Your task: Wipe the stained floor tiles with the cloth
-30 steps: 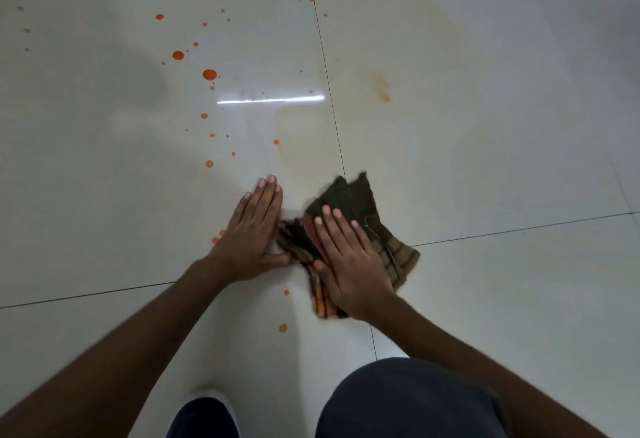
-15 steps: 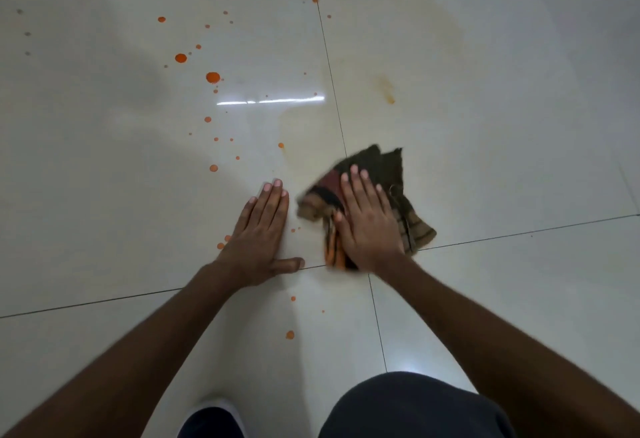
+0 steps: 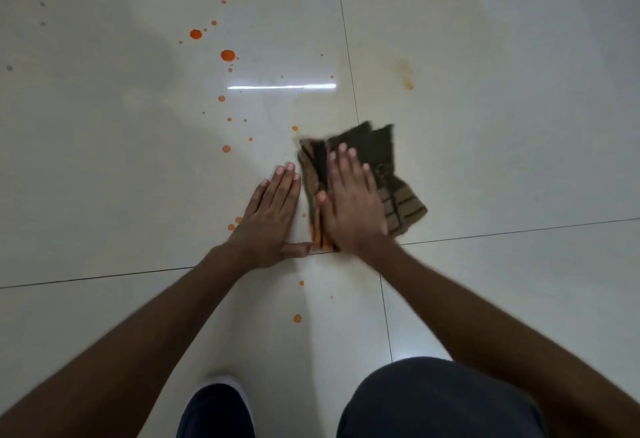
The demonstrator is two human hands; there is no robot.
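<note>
A crumpled dark brown and orange checked cloth [image 3: 377,147] lies on the glossy white floor tiles [image 3: 502,133], right of a tile joint. My right hand [image 3: 349,202] presses flat on top of the cloth, fingers spread forward. My left hand [image 3: 273,216] rests flat on the bare tile just left of the cloth, its thumb touching the cloth's near corner. Orange drops [image 3: 227,55] are scattered over the tile ahead and left. A faint smeared orange stain [image 3: 407,76] marks the tile ahead of the cloth. More orange drops [image 3: 297,318] lie near me.
Dark grout lines cross the floor. My dark shoe [image 3: 218,410] and my knee in dark trousers [image 3: 440,399] fill the bottom of the view. A strip of light reflects on the tile ahead [image 3: 280,86].
My right hand slid the cloth away from me and to the right, then shifted it slightly back left. My left hand stayed planted on the tile.
</note>
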